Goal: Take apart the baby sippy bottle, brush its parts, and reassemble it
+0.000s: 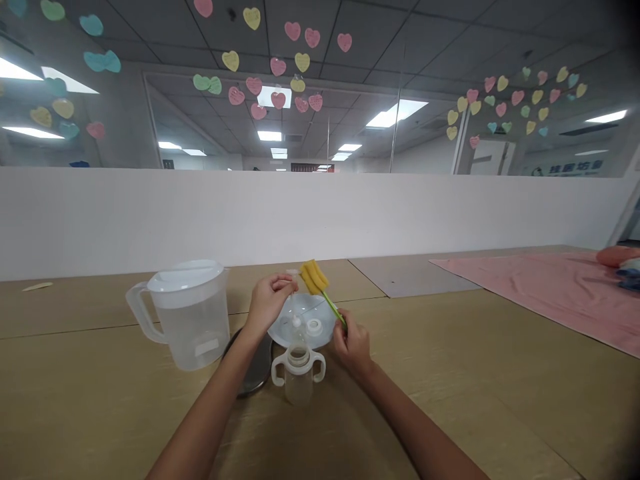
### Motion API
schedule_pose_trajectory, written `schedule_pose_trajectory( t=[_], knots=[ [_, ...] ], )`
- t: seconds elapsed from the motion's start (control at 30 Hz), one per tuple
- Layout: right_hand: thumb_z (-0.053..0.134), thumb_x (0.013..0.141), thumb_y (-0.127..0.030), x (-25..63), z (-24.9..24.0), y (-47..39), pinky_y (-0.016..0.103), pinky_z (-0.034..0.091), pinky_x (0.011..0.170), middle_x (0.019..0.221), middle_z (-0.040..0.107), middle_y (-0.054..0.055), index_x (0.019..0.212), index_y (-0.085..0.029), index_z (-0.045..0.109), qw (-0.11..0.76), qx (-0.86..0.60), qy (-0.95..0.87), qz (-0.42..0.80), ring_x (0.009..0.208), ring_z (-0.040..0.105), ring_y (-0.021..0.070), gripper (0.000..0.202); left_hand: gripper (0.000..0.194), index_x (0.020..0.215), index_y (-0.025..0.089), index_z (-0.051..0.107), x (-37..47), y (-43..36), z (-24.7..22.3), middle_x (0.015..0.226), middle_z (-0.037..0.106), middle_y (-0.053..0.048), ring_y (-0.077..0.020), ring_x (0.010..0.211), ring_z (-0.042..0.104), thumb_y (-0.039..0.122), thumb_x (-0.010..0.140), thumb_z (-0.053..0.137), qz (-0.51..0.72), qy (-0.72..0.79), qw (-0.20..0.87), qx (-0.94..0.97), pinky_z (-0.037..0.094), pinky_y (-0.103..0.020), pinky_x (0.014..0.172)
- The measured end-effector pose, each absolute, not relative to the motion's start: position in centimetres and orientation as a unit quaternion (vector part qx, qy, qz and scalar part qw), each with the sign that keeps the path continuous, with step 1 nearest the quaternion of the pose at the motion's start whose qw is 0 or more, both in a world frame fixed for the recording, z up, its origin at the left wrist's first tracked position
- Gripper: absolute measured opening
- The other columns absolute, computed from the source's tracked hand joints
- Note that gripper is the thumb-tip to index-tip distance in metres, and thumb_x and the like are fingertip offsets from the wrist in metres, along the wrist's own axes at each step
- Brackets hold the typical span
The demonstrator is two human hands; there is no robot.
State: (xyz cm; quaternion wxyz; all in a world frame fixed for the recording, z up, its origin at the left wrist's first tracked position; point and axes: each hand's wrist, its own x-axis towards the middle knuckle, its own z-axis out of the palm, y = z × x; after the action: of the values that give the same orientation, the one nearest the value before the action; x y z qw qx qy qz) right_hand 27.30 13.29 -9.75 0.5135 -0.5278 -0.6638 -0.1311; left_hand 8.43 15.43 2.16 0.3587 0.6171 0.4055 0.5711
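Note:
My right hand [353,341] grips the thin green handle of a sponge brush [315,277]. Its yellow sponge head points up and to the left. Close to the sponge, my left hand [271,300] has its fingers pinched around a small translucent piece [293,273], mostly hidden by the fingers. Below both hands lies a pale bowl [325,337]; a white ring [314,327] and a white nipple-like piece [297,323] are in it. In front of the bowl stands a clear baby bottle [299,383], uncapped, with two white side handles.
A translucent lidded pitcher [193,327] stands at the left. A dark round plate [257,370] lies partly behind my left forearm. Pink cloth [540,287] covers the right rear of the table, beside a grey sheet [410,277]. A white wall [300,213] borders the back.

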Motion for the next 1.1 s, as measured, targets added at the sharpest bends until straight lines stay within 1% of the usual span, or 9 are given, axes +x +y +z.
schedule_pose_trajectory(
  t=[0.1,0.17,0.3,0.37,0.43,0.6,0.83,0.97,1.1],
  knots=[
    [0.028,0.087,-0.033,27.4,-9.79,13.25,0.024,0.034,0.048,0.048,0.05,0.0,0.099,-0.009,0.058,0.509,-0.524,-0.67,-0.133,0.042,0.048,0.0149,0.041,0.021,0.073,0.015,0.061,8.54,15.67,1.98,0.061,0.067,-0.002,-0.0217,0.067,0.064,0.029,0.057,0.064,0.561,0.401,0.359,0.629,0.046,-0.029,0.063],
    [0.028,0.087,-0.033,27.42,-9.82,13.19,0.024,0.035,0.049,0.049,0.05,0.0,0.099,-0.008,0.057,0.511,-0.52,-0.672,-0.127,0.042,0.048,0.0149,0.041,0.022,0.072,0.015,0.061,8.57,15.92,1.74,0.064,0.068,-0.005,-0.0224,0.069,0.064,0.033,0.059,0.063,0.557,0.393,0.365,0.634,0.045,-0.03,0.065],
    [0.027,0.088,-0.034,27.36,-9.89,13.19,0.024,0.037,0.051,0.054,0.052,0.001,0.102,-0.01,0.055,0.52,-0.513,-0.678,-0.082,0.046,0.049,0.0146,0.039,0.028,0.075,0.014,0.063,8.55,16.26,1.36,0.08,0.069,-0.009,-0.0246,0.083,0.063,0.038,0.062,0.064,0.571,0.382,0.383,0.617,0.044,-0.032,0.075],
    [0.028,0.089,-0.033,27.31,-9.99,13.32,0.024,0.038,0.053,0.059,0.055,0.002,0.102,-0.011,0.053,0.534,-0.505,-0.675,-0.066,0.05,0.051,0.0147,0.036,0.031,0.079,0.014,0.064,8.55,16.24,1.31,0.089,0.068,-0.01,-0.025,0.09,0.061,0.038,0.061,0.066,0.584,0.383,0.382,0.606,0.043,-0.033,0.08],
    [0.03,0.089,-0.032,27.3,-10.12,13.51,0.023,0.039,0.055,0.064,0.058,0.003,0.1,-0.012,0.053,0.552,-0.491,-0.67,-0.065,0.054,0.053,0.0148,0.033,0.034,0.081,0.013,0.065,8.57,16.09,1.36,0.093,0.067,-0.01,-0.0247,0.094,0.059,0.04,0.061,0.066,0.59,0.383,0.387,0.596,0.042,-0.033,0.082],
    [0.033,0.088,-0.029,27.37,-10.33,13.8,0.022,0.038,0.053,0.065,0.058,0.002,0.099,-0.012,0.052,0.574,-0.48,-0.66,-0.073,0.052,0.051,0.0134,0.028,0.037,0.08,0.014,0.065,8.64,15.61,1.72,0.089,0.066,-0.007,-0.023,0.092,0.057,0.043,0.058,0.068,0.602,0.394,0.417,0.556,0.042,-0.031,0.08],
    [0.034,0.088,-0.027,27.28,-10.29,13.58,0.021,0.035,0.047,0.054,0.051,-0.003,0.098,-0.013,0.053,0.544,-0.456,-0.694,-0.122,0.043,0.046,0.0112,0.026,0.038,0.077,0.014,0.066,8.27,15.59,1.93,0.089,0.064,-0.006,-0.022,0.092,0.054,0.045,0.055,0.068,0.605,0.389,0.438,0.539,0.04,-0.029,0.076],
    [0.035,0.088,-0.024,27.16,-10.23,13.48,0.02,0.034,0.046,0.051,0.049,-0.004,0.098,-0.012,0.053,0.541,-0.437,-0.703,-0.15,0.041,0.046,0.0105,0.024,0.037,0.074,0.014,0.065,8.23,15.67,1.86,0.085,0.063,-0.005,-0.0209,0.088,0.054,0.045,0.055,0.067,0.603,0.393,0.434,0.542,0.04,-0.028,0.074],
    [0.036,0.087,-0.021,27.18,-10.12,13.45,0.02,0.032,0.045,0.048,0.046,-0.005,0.096,-0.012,0.054,0.527,-0.427,-0.712,-0.182,0.039,0.044,0.01,0.022,0.038,0.078,0.015,0.065,8.18,15.8,1.81,0.084,0.063,-0.004,-0.0187,0.084,0.054,0.044,0.055,0.069,0.623,0.376,0.435,0.53,0.041,-0.028,0.075]
  ],
)
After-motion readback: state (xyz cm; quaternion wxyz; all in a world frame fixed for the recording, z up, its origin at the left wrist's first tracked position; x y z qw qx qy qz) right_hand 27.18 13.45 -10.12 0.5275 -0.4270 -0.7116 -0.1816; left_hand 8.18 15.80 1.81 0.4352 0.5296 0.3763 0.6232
